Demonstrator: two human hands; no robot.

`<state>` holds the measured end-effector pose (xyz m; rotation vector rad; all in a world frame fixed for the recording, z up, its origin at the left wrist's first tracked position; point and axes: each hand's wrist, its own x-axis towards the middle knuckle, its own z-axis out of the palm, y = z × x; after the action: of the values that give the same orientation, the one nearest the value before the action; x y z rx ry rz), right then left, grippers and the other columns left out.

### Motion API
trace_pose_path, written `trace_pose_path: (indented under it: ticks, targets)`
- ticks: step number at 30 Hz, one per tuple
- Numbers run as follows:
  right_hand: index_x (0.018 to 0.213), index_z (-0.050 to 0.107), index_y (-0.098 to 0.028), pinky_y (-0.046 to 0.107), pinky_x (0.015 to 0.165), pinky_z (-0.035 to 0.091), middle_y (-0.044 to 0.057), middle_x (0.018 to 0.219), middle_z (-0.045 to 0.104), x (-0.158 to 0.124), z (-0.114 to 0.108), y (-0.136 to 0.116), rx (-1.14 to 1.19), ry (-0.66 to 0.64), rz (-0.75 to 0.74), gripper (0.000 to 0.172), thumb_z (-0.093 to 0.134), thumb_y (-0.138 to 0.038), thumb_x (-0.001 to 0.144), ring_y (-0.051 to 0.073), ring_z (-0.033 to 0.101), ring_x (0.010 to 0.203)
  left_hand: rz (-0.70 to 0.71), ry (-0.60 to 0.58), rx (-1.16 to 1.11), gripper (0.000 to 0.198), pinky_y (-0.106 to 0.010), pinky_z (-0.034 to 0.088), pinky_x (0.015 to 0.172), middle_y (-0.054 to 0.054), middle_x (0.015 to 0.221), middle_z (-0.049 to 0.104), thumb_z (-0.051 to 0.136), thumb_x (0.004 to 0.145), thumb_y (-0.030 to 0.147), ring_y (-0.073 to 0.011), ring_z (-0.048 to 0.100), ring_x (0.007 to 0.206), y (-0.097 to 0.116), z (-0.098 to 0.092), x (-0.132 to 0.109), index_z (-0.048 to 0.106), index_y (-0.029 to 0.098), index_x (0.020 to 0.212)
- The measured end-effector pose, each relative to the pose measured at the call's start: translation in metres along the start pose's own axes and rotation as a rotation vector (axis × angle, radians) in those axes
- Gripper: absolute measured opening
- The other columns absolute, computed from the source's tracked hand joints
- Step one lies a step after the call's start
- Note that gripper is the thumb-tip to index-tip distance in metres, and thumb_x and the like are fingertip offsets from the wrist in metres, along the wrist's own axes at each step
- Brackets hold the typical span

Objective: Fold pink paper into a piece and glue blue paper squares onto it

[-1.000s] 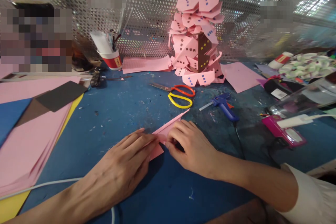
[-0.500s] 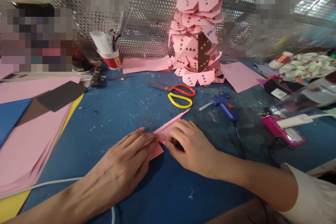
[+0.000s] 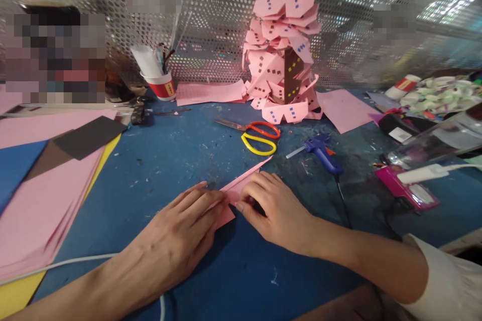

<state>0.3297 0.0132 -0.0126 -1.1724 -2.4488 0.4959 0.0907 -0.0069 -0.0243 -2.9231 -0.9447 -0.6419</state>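
Observation:
A folded pink paper (image 3: 241, 183) lies on the blue table, slanting up to the right to a narrow pointed end. My left hand (image 3: 175, 233) lies palm down over its left part, fingers close together and pressing it to the tabletop. On the paper's right part, my right hand (image 3: 276, 210) has curled fingers, with the thumb and forefinger gripping its lower edge. Both palms hide part of the sheet, and a loose corner shows below my left fingertips. Just beyond are scissors (image 3: 245, 128) with one red and one yellow handle.
A blue glue gun (image 3: 324, 154) lies to the right, its cord trailing toward me. Behind stands a tall pile of pink paper cutouts (image 3: 263, 67). Coloured sheets (image 3: 48, 200) cover the left side. A red-and-white cup (image 3: 160, 88) and a magenta device (image 3: 410, 190) flank the workspace.
My right thumb has shifted very slightly along the paper's edge. Both hands and the paper otherwise stay in nearly the same place.

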Motion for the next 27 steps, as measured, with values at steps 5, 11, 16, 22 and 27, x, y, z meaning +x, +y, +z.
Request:
trace_pose_path:
  ticks: [5, 11, 16, 22, 27]
  targets:
    - [0.085, 0.052, -0.020, 0.033, 0.080, 0.040, 0.002, 0.092, 0.060, 0.0005, -0.0012, 0.0002, 0.048, 0.022, 0.013, 0.019, 0.052, -0.030, 0.102, 0.018, 0.054, 0.088, 0.005, -0.003, 0.000, 0.028, -0.046, 0.037, 0.119, -0.013, 0.125, 0.064, 0.054, 0.093, 0.007, -0.0248, 0.057, 0.120, -0.0004, 0.0003, -0.0004, 0.064, 0.008, 0.120]
    - [0.080, 0.052, -0.020, 0.033, 0.080, 0.040, 0.002, 0.089, 0.059, 0.0003, 0.0011, 0.0010, 0.000, 0.007, 0.002, 0.021, 0.055, -0.027, 0.100, 0.018, 0.054, 0.087, -0.004, -0.016, -0.002, 0.031, -0.045, 0.035, 0.120, -0.012, 0.127, 0.063, 0.053, 0.094, 0.008, -0.0231, 0.056, 0.121, -0.0006, 0.0004, -0.0022, 0.062, 0.009, 0.124]
    - [0.081, 0.054, -0.020, 0.034, 0.081, 0.040, 0.002, 0.091, 0.059, 0.0009, 0.0013, 0.0001, -0.028, 0.008, -0.001, 0.020, 0.055, -0.027, 0.099, 0.018, 0.055, 0.088, -0.012, -0.031, -0.009, 0.032, -0.044, 0.033, 0.122, -0.011, 0.127, 0.063, 0.053, 0.094, 0.008, -0.0218, 0.056, 0.121, -0.0011, 0.0008, -0.0014, 0.061, 0.009, 0.125]
    - [0.082, 0.054, -0.020, 0.034, 0.082, 0.041, 0.003, 0.092, 0.059, 0.0012, 0.0020, -0.0008, -0.058, 0.004, -0.013, 0.018, 0.054, -0.027, 0.099, 0.019, 0.055, 0.089, -0.003, -0.022, -0.017, 0.031, -0.045, 0.036, 0.120, -0.011, 0.126, 0.063, 0.053, 0.094, 0.009, -0.0229, 0.057, 0.120, -0.0016, 0.0015, -0.0015, 0.062, 0.009, 0.124]
    - [0.082, 0.053, -0.020, 0.035, 0.082, 0.041, 0.003, 0.092, 0.058, 0.0013, 0.0036, -0.0010, -0.072, 0.008, -0.017, 0.018, 0.054, -0.027, 0.098, 0.019, 0.054, 0.089, -0.006, -0.023, -0.004, 0.032, -0.046, 0.036, 0.120, -0.012, 0.127, 0.063, 0.053, 0.094, 0.009, -0.0224, 0.058, 0.120, -0.0004, 0.0018, -0.0017, 0.061, 0.010, 0.125]
